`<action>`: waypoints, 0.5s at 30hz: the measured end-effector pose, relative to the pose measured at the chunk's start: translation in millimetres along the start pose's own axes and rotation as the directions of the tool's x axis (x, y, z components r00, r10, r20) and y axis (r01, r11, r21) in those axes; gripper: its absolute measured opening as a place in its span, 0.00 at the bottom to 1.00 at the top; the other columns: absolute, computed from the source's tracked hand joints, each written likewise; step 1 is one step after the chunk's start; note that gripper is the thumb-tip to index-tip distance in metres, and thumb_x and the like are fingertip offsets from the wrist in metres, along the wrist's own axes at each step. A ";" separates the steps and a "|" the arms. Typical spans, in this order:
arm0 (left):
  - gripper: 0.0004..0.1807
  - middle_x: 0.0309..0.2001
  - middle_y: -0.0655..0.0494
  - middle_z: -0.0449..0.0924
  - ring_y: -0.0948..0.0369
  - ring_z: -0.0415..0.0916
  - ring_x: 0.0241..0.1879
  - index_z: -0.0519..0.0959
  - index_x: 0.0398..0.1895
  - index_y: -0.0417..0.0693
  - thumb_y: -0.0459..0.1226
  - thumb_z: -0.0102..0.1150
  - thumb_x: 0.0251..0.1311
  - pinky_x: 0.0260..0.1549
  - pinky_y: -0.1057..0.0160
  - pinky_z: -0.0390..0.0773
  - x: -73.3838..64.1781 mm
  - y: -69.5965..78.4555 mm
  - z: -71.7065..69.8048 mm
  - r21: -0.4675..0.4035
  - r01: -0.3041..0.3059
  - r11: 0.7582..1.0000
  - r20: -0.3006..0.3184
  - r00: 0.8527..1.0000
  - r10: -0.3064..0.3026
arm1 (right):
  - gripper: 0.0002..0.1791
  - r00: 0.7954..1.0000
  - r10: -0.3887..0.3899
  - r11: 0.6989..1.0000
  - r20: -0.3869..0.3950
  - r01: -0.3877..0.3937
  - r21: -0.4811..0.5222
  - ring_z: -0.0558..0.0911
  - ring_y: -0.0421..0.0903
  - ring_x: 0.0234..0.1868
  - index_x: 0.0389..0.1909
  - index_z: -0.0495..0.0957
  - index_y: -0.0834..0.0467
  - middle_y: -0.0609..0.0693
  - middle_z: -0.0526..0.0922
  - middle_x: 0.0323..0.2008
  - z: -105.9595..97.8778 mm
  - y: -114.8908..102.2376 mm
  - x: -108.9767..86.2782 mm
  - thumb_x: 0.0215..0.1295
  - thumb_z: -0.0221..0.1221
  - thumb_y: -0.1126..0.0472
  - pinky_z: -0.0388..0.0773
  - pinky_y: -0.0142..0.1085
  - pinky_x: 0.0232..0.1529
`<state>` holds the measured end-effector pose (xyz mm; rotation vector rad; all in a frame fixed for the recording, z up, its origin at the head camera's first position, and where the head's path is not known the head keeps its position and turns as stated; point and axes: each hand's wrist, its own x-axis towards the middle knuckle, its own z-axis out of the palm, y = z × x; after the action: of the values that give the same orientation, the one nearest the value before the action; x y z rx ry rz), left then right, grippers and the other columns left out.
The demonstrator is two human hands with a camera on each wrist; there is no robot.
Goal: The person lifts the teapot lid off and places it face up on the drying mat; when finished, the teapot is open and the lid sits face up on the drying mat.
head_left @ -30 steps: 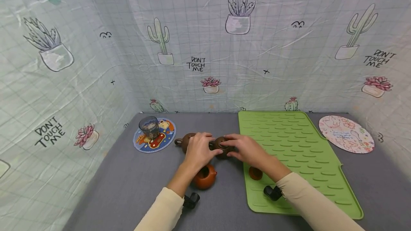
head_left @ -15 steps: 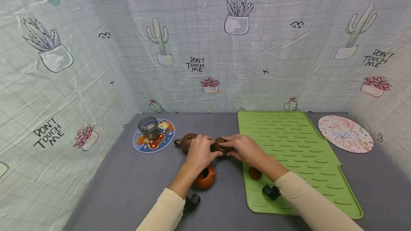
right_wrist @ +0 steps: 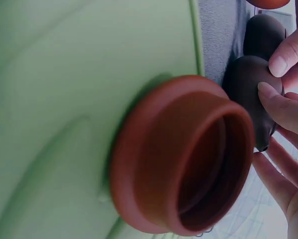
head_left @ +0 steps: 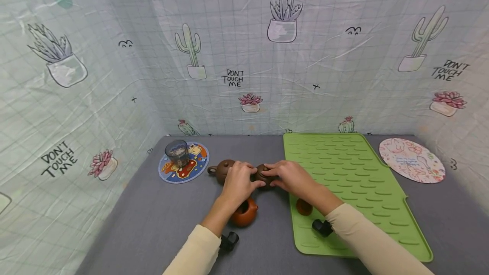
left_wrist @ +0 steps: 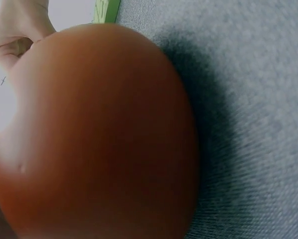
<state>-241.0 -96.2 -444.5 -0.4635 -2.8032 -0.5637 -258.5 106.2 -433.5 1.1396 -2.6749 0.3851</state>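
Observation:
Both hands are on the right one of two dark brown teapots at the middle of the table. My left hand grips its left side, thumb on the near side. My right hand holds its right side between thumb and fingers; in the right wrist view both thumbs press the dark teapot. The other dark brown teapot, handle to the left, is partly hidden behind my left hand. A lidless orange-brown teapot stands below my left wrist and fills much of the left wrist view.
An orange-brown lid lies hollow side up on the green ridged mat, under my right forearm. At the back left a dark glass stands on a blue patterned round mat. A pink floral oval mat lies right.
My left hand has shifted slightly right, in closer against the right dark teapot. My right hand stays at its other side almost unmoved.

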 end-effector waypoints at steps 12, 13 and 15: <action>0.25 0.48 0.50 0.89 0.52 0.81 0.46 0.89 0.48 0.44 0.50 0.78 0.50 0.51 0.53 0.82 -0.9 3.3 0.0 -0.028 0.008 1.000 -0.002 1.000 -0.008 | 0.24 0.999 -0.004 1.000 -0.041 0.004 0.018 0.88 0.52 0.52 0.55 0.87 0.50 0.54 0.86 0.59 4.3 1.3 -1.8 0.54 0.74 0.60 0.87 0.39 0.43; 0.25 0.48 0.50 0.89 0.52 0.80 0.45 0.89 0.47 0.44 0.50 0.78 0.50 0.50 0.53 0.82 -0.9 3.5 0.0 -0.028 0.012 1.000 0.000 1.000 -0.012 | 0.24 0.999 -0.004 1.000 -0.041 0.005 0.019 0.88 0.52 0.52 0.55 0.87 0.50 0.53 0.86 0.59 4.5 1.4 -1.9 0.54 0.74 0.60 0.87 0.39 0.43; 0.25 0.48 0.50 0.88 0.52 0.80 0.46 0.89 0.48 0.44 0.49 0.78 0.50 0.50 0.53 0.83 -0.6 4.0 -0.2 -0.038 0.031 0.999 0.009 1.000 -0.030 | 0.24 0.999 0.000 1.000 -0.041 0.001 0.023 0.88 0.52 0.52 0.55 0.87 0.50 0.53 0.86 0.59 4.8 1.6 -1.8 0.54 0.74 0.60 0.87 0.39 0.42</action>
<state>-239.0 -92.9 -443.2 -0.4326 -2.8164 -0.6244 -258.8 106.9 -438.8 1.1264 -2.6414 0.4362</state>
